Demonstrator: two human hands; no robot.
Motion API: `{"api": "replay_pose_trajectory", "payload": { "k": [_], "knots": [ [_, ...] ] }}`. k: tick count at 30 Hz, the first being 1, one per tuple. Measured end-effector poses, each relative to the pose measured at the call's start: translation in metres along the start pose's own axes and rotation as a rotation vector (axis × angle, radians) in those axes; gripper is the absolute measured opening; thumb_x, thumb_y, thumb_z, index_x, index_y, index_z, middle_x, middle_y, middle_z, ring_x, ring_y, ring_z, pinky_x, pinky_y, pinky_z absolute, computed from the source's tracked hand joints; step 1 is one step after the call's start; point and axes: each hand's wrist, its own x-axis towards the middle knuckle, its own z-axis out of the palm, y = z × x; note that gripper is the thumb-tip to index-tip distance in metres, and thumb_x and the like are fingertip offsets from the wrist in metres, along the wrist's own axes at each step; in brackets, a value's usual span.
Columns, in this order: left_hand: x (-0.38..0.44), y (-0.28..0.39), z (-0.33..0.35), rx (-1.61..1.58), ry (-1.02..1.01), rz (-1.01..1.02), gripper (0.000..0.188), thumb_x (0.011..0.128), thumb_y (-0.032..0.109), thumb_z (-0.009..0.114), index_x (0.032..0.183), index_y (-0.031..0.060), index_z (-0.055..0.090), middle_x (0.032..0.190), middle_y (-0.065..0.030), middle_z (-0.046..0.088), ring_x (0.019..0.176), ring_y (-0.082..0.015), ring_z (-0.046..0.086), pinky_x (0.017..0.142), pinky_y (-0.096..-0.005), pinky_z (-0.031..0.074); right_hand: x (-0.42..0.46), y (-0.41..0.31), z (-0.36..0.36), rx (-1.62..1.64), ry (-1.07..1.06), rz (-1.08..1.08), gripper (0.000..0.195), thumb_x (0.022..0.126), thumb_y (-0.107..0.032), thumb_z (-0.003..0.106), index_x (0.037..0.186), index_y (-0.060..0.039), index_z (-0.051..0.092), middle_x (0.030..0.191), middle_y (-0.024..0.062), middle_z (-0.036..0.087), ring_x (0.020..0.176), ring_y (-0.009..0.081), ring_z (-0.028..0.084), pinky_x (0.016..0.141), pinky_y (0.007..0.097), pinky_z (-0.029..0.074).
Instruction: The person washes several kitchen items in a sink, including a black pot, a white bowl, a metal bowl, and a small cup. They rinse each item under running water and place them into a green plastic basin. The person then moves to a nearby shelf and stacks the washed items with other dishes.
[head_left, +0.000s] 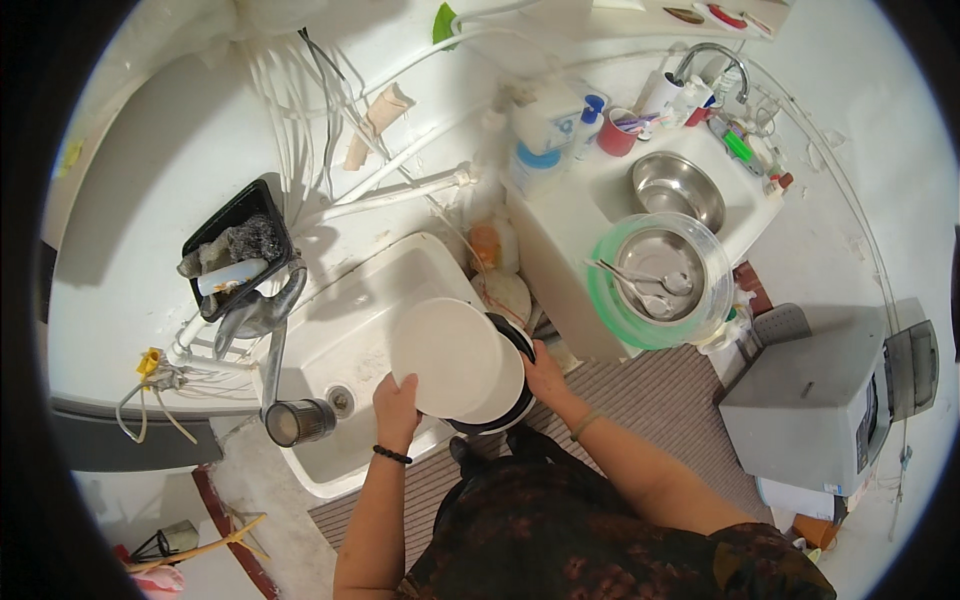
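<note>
My left hand (396, 409) grips the near edge of a round white plate (446, 356), its thumb on top and its fingers hidden beneath. Partly under that plate is a second round white piece (511, 381), perhaps another plate. It lies over a round, black-rimmed vessel (520, 411), whose lower part I cannot see. The right side of this vessel is in my right hand (545, 371). All of these are above the right front side of a white ceramic sink (360, 300), and the drain (340, 401) shows at its left.
A grey faucet (276, 360) reaches over the sink's left side, by a black tray (262, 202) of scrubbers. At right, a washbasin (559, 255) bears a metal bowl (675, 180) and a green-rimmed basin (604, 296) with a bowl and spoons. A grey bin-like appliance (806, 397) stands farther right.
</note>
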Motion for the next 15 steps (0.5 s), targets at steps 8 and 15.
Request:
{"api": "replay_pose_trajectory", "payload": {
  "k": [8, 15],
  "knots": [
    [-0.009, -0.045, 0.007, 0.309, 0.235, 0.290, 0.022, 0.090, 0.019, 0.049, 0.091, -0.0022, 0.054, 0.061, -0.0051, 0.054, 0.040, -0.0098, 0.047, 0.034, -0.0237, 0.036, 0.002, 0.002, 0.000, 0.031, -0.022, -0.032, 0.041, 0.089, -0.033, 0.048, 0.113, 0.0005, 0.044, 0.101, 0.0277, 0.057, 0.096, 0.0434, 0.054, 0.080, 0.0452, 0.043],
    [-0.035, 0.005, 0.003, -0.237, 0.313, 0.109, 0.021, 0.091, 0.018, 0.046, 0.096, -0.0018, 0.048, 0.061, -0.0046, 0.052, 0.036, -0.0087, 0.042, 0.030, -0.0225, 0.031, -0.002, -0.016, -0.007, 0.071, -0.067, 0.001, 0.045, 0.088, -0.029, 0.050, 0.122, 0.0007, 0.042, 0.113, 0.0269, 0.053, 0.106, 0.0414, 0.051, 0.090, 0.0436, 0.039]
  ]
}}
